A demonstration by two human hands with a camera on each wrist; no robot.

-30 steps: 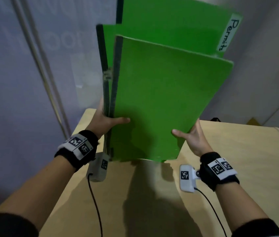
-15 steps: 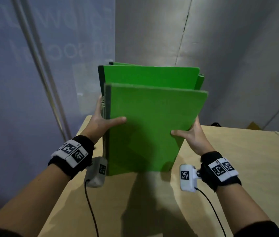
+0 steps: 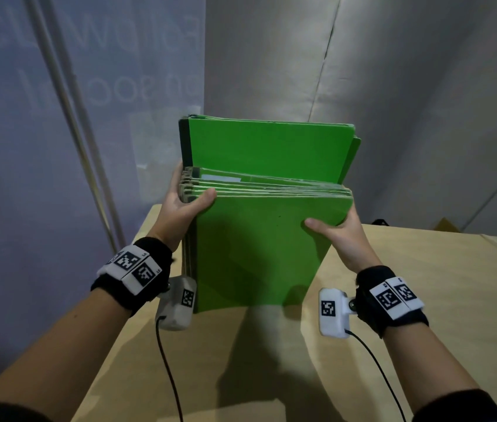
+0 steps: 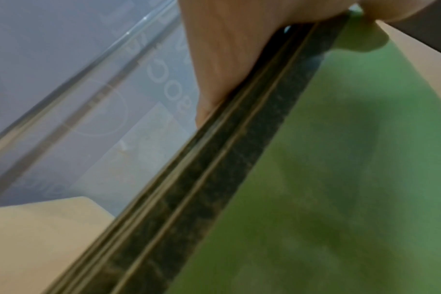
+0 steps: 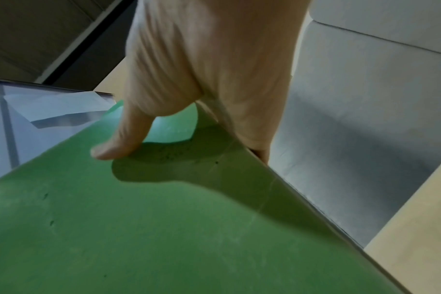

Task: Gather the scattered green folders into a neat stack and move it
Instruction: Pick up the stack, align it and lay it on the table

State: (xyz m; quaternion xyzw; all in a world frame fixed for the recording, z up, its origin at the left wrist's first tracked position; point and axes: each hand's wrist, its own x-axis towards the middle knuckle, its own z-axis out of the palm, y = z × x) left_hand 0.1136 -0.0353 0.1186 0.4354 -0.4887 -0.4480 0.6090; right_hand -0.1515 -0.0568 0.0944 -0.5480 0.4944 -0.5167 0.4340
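Several green folders [image 3: 259, 251] stand upright on their lower edge on the wooden table [image 3: 423, 300], near its far left corner. The nearest ones stand lower; a taller folder [image 3: 265, 147] rises behind them. My left hand [image 3: 184, 208] grips the spine side, thumb on the front cover, fingers behind. My right hand [image 3: 337, 236] grips the opposite side the same way. The left wrist view shows the dark spines [image 4: 214, 179] against my left hand's palm [image 4: 227, 49]. In the right wrist view my right hand's thumb [image 5: 118, 143] presses on the green cover [image 5: 164, 218].
A grey-blue banner [image 3: 73, 117] with a thin pole [image 3: 67, 111] hangs left of the table. Grey wall panels [image 3: 393, 102] stand behind the table. Bare tabletop stretches to the right and toward me. Camera cables trail from both wrists.
The folders came down from a raised tilt to stand on the table. The front folders now sit lower, so their top edges show.
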